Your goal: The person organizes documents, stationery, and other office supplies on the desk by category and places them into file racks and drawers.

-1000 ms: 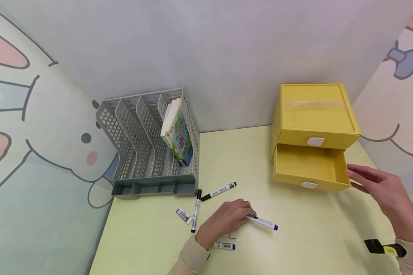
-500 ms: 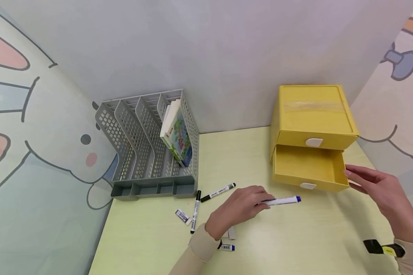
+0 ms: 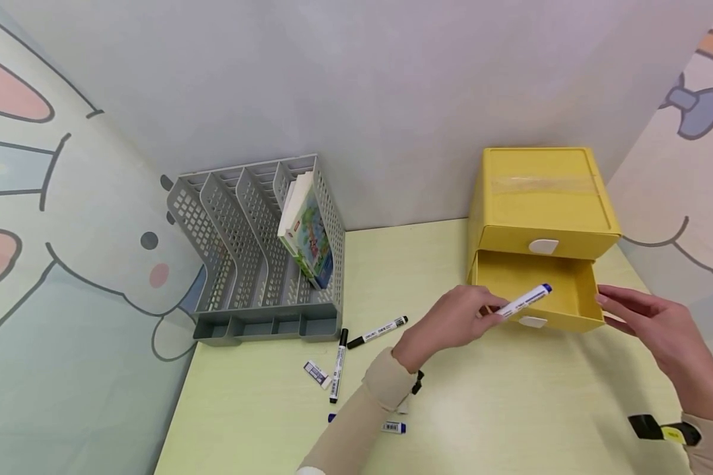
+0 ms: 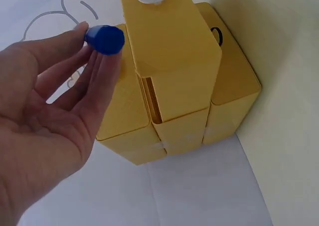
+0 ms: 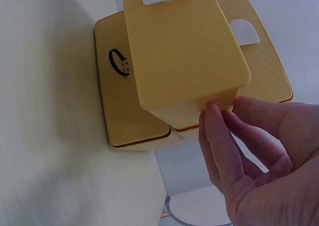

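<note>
A white marker (image 3: 524, 301) with a blue end is pinched between the thumb and fingers of my left hand (image 3: 460, 316). It overlaps the front left part of the pulled-out yellow drawer (image 3: 561, 287) in the head view; the left wrist view shows its blue end close up. My right hand (image 3: 650, 316) holds the drawer's right side wall near the front corner, thumb at the rim and fingers against the side (image 5: 199, 109). The visible drawer floor has nothing on it. The drawer belongs to a yellow cabinet (image 3: 541, 178), with a shut drawer above and one below.
Black-capped markers (image 3: 339, 366) (image 3: 377, 332) and an eraser (image 3: 317, 374) lie on the table. Another blue-ended marker (image 3: 394, 427) is partly under my left forearm. A grey file rack (image 3: 267, 310) holding books (image 3: 309, 231) stands at the back left, against the wall.
My left hand has lifted the blue-ended marker off the table area and carried it right and away from me, to the drawer's front. My right hand stays at the drawer's side.
</note>
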`<state>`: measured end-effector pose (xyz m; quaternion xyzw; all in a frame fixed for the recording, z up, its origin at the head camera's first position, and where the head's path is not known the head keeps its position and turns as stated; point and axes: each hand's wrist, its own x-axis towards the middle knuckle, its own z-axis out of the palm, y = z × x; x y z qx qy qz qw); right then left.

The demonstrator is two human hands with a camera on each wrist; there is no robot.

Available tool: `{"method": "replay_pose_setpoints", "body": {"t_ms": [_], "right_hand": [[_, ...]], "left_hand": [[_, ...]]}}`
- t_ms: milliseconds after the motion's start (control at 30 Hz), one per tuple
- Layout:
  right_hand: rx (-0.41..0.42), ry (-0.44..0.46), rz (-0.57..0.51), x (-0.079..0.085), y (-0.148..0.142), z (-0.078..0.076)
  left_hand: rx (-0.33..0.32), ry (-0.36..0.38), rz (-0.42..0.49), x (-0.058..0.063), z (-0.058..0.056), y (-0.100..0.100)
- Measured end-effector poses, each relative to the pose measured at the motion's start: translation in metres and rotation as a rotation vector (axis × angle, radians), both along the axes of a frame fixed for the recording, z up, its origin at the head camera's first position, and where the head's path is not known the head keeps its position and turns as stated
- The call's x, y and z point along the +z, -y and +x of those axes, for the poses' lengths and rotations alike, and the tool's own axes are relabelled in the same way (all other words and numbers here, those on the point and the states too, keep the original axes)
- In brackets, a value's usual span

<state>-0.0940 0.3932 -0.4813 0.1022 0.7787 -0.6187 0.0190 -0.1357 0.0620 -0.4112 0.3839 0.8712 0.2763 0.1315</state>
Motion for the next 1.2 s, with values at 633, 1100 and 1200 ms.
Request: {"method": "replay_pose_setpoints", "body": {"t_ms": [633,1100,1200], "right_hand": [[0.001,-0.014,-0.024,0.000,-0.001,0.001],[-0.014,-0.029,0.002,-0.001,0.001,0.000],[-0.013,-0.028,-0.001,-0.002,0.000,0.001]], "left_hand": [[0.434,0.633,0.323,0.002,-0.032,-0.054],[0.660,0.623,0.255,-0.001,-0.041,-0.093],[0.706,0.623,0.260,-0.003,-0.041,-0.105]]}}
